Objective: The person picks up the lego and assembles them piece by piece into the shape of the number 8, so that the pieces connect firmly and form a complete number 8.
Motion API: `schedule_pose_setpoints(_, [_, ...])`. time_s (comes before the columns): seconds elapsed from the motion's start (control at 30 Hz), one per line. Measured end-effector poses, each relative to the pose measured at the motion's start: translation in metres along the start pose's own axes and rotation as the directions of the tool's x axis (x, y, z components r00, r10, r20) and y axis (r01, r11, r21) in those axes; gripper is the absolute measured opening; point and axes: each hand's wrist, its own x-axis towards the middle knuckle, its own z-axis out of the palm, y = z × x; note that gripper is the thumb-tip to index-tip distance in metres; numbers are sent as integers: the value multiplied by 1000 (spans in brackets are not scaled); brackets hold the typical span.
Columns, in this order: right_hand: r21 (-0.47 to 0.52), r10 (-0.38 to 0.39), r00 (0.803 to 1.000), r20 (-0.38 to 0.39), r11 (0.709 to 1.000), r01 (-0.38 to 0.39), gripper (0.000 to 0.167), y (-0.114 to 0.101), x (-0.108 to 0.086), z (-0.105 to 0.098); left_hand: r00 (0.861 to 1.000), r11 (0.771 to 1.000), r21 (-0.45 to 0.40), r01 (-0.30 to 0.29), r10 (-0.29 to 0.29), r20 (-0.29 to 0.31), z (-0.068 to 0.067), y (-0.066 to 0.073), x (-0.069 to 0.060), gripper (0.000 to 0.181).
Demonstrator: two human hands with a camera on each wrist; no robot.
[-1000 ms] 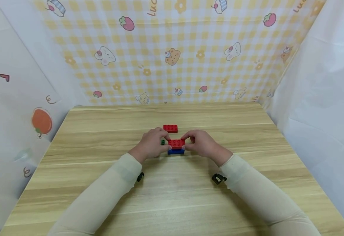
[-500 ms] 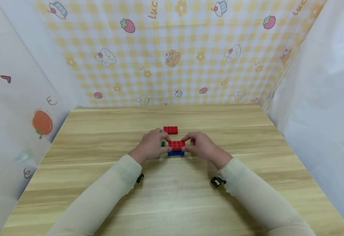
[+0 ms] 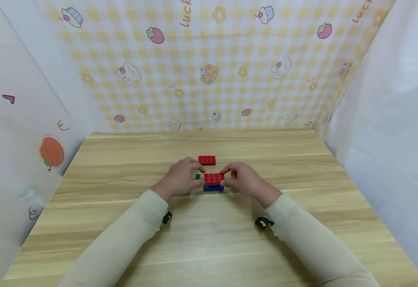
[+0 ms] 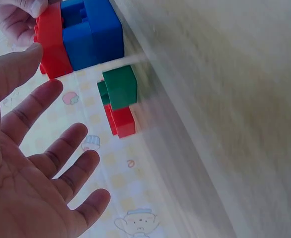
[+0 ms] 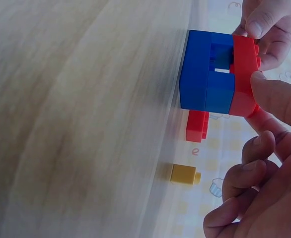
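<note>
A red building brick [image 3: 214, 179] sits on top of a blue brick structure [image 3: 213, 187] near the middle of the table. In the right wrist view, the blue part [image 5: 195, 69] has a gap under the red brick [image 5: 244, 74]. My right hand [image 3: 246, 179] pinches the red brick's right end between thumb and index finger. On the other side, my left hand [image 3: 182, 177] is spread, its fingers [image 4: 61, 148] extended, with the thumb and index finger close to the brick's left end. Whether the left thumb still touches is hard to tell.
Behind the stack lies another red brick [image 3: 207, 160]. A small green brick [image 3: 198, 176] stands beside the left hand. The right wrist view also shows a small yellow brick [image 5: 184, 174] on the wooden table [image 3: 209, 247]. A patterned cloth [image 3: 180, 52] hangs at the back.
My left hand has eased slightly left, its fingertips loosening from the red brick. The right hand keeps its pinch. The whole head view has shifted slightly downward.
</note>
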Motion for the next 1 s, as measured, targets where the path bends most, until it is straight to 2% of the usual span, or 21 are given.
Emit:
schedule_pose_setpoints(0.17, [-5,-5,1000,-1,1000,5,26,1,1,0,1000,1000,19,24,-23,-19,-3,-9,3,40])
schedule_pose_setpoints(0.33, [-7,-12,1000,1,1000,12,26,1,1,1,998,997,47,55,-55,4,-4,-14,3,41])
schedule_pose_setpoints(0.67, [-6,-21,1000,-2,1000,20,27,-1,1,1,997,990,125,61,-65,31,0,-15,8,40])
schedule_pose_setpoints(1.0, [-4,-18,1000,-1,1000,18,27,1,1,2,996,982,175,71,-78,35,3,-14,13,39])
